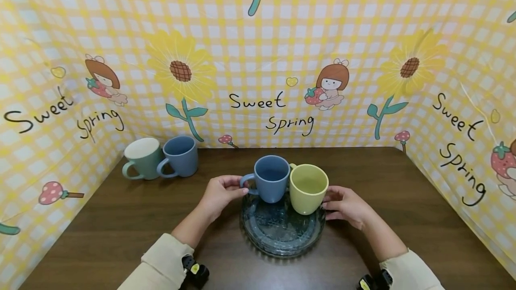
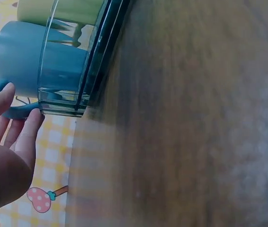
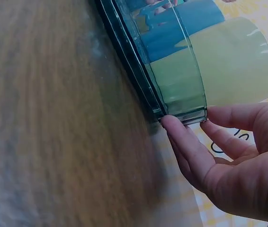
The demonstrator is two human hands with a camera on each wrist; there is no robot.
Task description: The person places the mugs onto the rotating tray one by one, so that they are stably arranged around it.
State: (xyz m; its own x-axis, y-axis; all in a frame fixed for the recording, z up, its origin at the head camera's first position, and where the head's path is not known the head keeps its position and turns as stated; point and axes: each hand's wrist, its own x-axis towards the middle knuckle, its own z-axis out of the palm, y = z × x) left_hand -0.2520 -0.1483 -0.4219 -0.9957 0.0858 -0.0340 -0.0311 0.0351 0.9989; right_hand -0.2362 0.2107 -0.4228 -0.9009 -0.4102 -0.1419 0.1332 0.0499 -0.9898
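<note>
A round, clear dark-tinted glass tray (image 1: 282, 234) with a raised wall sits in front of me, bearing a blue mug (image 1: 272, 181) and a yellow-green mug (image 1: 308, 189) side by side. Thumb and fingers of my left hand (image 1: 219, 194) pinch the blue mug's handle, close beside the tray's rim. In the left wrist view the thumb of that hand (image 2: 11, 142) lies over the handle. At the tray's right side my right hand (image 1: 348, 205) grips the wall, with digits of the hand (image 3: 238, 161) at rim and base in the right wrist view, beside the yellow-green mug.
A green mug (image 1: 143, 160) with a white inside and a second blue mug (image 1: 181, 158) stand at the back left of the brown wooden table (image 1: 161, 209). Patterned yellow-checked cloth (image 1: 258, 57) walls in the table at the back and both sides.
</note>
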